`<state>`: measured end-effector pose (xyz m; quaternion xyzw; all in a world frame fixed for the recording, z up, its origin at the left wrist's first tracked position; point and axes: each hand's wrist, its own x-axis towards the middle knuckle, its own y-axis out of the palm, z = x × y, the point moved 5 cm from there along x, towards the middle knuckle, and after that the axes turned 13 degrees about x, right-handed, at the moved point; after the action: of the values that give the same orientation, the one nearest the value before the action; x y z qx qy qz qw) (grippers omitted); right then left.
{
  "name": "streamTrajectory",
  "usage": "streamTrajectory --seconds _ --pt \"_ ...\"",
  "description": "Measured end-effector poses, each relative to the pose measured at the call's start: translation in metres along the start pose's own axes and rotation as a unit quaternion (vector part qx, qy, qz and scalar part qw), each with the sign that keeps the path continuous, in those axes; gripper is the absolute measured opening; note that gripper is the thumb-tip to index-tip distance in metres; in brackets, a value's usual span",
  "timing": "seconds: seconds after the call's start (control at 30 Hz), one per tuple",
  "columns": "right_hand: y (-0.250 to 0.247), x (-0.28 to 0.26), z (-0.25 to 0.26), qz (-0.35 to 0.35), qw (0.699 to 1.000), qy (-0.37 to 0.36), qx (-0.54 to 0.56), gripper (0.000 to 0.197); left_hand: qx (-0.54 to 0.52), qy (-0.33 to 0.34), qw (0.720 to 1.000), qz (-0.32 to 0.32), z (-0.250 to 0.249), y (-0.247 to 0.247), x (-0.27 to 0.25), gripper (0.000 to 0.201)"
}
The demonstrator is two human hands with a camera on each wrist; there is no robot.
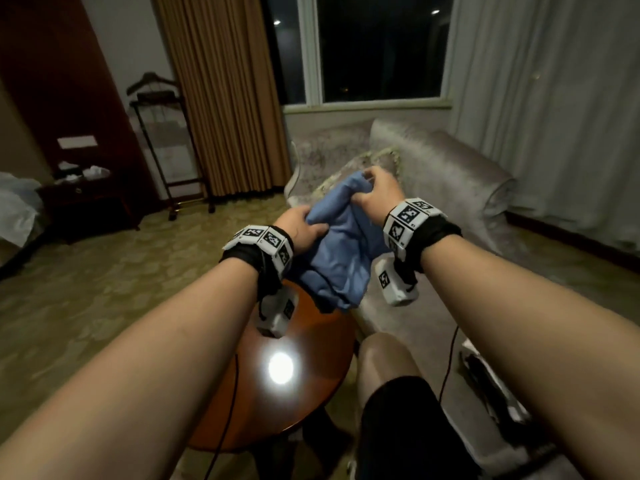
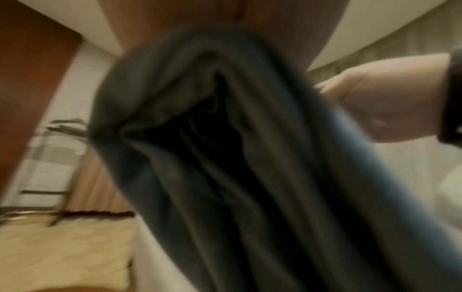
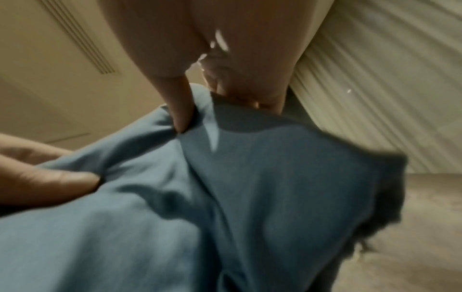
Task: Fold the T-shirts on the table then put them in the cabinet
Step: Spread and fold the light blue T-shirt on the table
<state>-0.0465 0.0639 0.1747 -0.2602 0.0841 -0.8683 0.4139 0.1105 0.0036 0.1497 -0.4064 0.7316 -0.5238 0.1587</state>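
Both grips, left hand (image 1: 300,227) and right hand (image 1: 378,191), pinch a bunched blue T-shirt (image 1: 341,244) above the round counter (image 1: 311,403).

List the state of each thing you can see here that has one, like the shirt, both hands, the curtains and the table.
blue T-shirt: bunched, unfolded, held up above the table
left hand: grips the shirt's left side
right hand: pinches the shirt's top edge
round wooden table: bare where visible, bright light reflected on top
brown curtain: drawn aside
window: dark outside
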Motion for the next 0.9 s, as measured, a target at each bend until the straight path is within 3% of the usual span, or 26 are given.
streamTrajectory --seconds 0.13,0.37,0.5,0.73,0.9 --pt "-0.073 -0.007 0.004 -0.082 0.996 0.002 -0.020 0.039 -0.038 0.076 0.996 -0.005 -0.074 -0.004 0.002 0.029" --pt "-0.188 -0.046 -0.012 -0.179 0.981 0.039 -0.069 0.033 -0.082 0.175 0.980 0.052 -0.179 0.021 0.006 0.030" --pt "-0.239 -0.077 -0.031 -0.198 0.966 0.118 -0.119 0.037 -0.123 0.216 0.964 0.097 -0.226 0.050 0.004 0.031" --pt "-0.299 -0.146 -0.101 -0.233 0.920 0.285 -0.134 0.056 -0.125 0.251 0.932 0.231 -0.284 0.130 0.001 0.032" --pt "-0.324 -0.156 -0.144 -0.220 0.893 0.339 -0.198 0.036 -0.095 0.233 0.918 0.306 -0.305 0.188 0.002 0.035"
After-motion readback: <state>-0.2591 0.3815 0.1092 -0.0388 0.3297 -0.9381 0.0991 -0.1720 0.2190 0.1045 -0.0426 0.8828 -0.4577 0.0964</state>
